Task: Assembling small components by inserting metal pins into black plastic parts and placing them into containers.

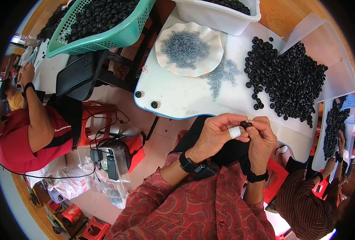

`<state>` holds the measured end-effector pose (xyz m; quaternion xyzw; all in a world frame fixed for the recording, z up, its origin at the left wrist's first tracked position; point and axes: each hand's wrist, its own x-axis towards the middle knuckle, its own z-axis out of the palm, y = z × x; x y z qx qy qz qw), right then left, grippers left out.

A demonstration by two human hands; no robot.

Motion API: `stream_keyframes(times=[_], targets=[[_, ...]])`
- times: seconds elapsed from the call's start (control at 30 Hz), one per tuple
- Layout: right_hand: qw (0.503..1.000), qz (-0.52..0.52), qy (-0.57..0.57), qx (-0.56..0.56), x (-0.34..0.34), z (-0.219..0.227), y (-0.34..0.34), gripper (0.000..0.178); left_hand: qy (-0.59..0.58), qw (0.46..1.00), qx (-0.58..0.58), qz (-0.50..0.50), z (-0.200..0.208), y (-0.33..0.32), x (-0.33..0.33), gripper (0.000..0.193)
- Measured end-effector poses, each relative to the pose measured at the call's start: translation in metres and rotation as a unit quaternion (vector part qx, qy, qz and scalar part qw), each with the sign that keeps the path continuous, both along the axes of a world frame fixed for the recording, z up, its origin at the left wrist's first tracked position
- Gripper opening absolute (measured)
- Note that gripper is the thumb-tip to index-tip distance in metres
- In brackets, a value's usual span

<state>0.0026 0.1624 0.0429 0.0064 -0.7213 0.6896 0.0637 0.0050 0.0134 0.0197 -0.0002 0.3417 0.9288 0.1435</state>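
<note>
Just beyond the table's front edge, my left hand (214,135) and my right hand (262,138) meet fingertip to fingertip. Between them is a small round black piece (244,125), pinched by both; its details are partly covered by my fingers. White tape wraps one finger of my left hand. On the table lies a big heap of black ring-shaped pieces (285,76), to the right of my hands. A white scalloped plate (216,60) carries many tiny translucent grey pieces (185,49), with more of them scattered beside it (221,76).
A clear plastic bin (333,52) lies tipped beside the heap. Behind the plate stands a white tub (221,18) of black pieces; a green basket (109,44) holds more. Single black pieces (154,105) sit near the left edge. Co-workers sit left (45,124) and right (305,204).
</note>
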Motion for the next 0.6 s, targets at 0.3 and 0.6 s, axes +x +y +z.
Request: stream_keyframes(times=[0.3,0.6], targets=[[1.0,0.013,0.006,0.005,-0.001,0.003,0.001,0.012,-0.007,1.0,0.026,0.007,-0.006,0.002,-0.001,0.026],[0.999,0.004,0.003,0.051,-0.002,0.003,0.002,0.012,-0.044,0.998,0.041,-0.006,-0.01,0.004,-0.001,0.026]])
